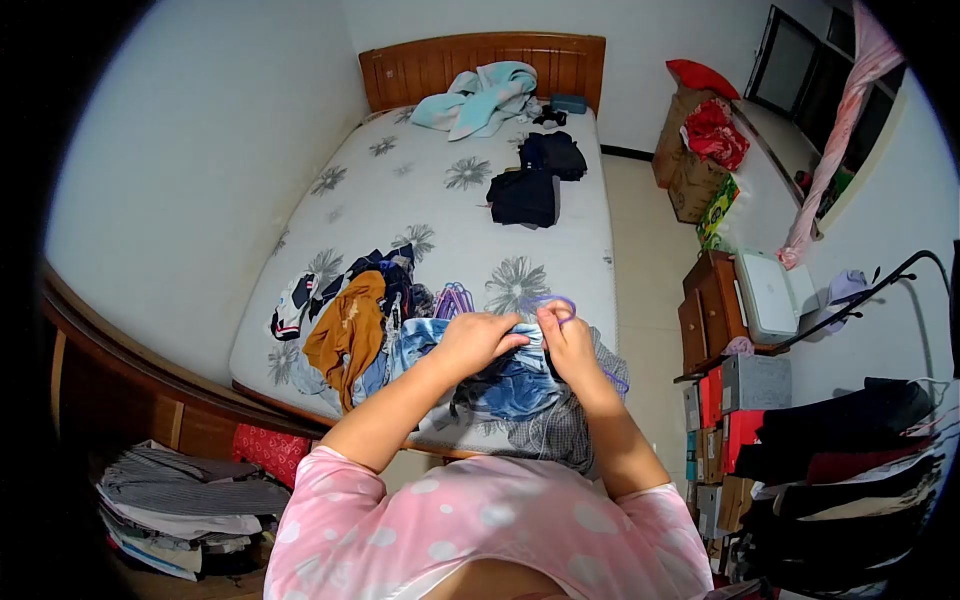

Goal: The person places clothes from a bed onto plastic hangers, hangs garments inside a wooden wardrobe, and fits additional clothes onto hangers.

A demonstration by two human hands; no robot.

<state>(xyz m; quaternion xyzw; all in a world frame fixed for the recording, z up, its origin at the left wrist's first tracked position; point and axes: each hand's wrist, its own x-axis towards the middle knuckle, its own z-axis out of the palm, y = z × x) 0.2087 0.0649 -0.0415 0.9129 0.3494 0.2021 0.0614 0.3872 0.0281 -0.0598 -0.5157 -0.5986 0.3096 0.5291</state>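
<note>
Blue denim jeans point(515, 388) hang bunched between my hands over the near edge of the bed. My left hand point(482, 340) is closed on their waistband. My right hand point(566, 343) pinches the other side of the waistband, with a purple hanger point(560, 301) at its fingers. Beneath and right of the jeans lies a grey checked cloth point(557, 435). Several purple hangers point(453, 300) lie on the bed just beyond my left hand. To their left is a clothes pile with a mustard-brown garment point(347, 330) on top.
Folded dark clothes point(524, 197) and a light blue blanket point(480, 98) are farther up the mattress point(400, 190). At right stand a wooden cabinet point(712, 305), a white printer point(767, 295), stacked boxes point(755, 383) and a rack of dark clothes point(850, 420). Folded clothes point(190, 490) fill the lower left.
</note>
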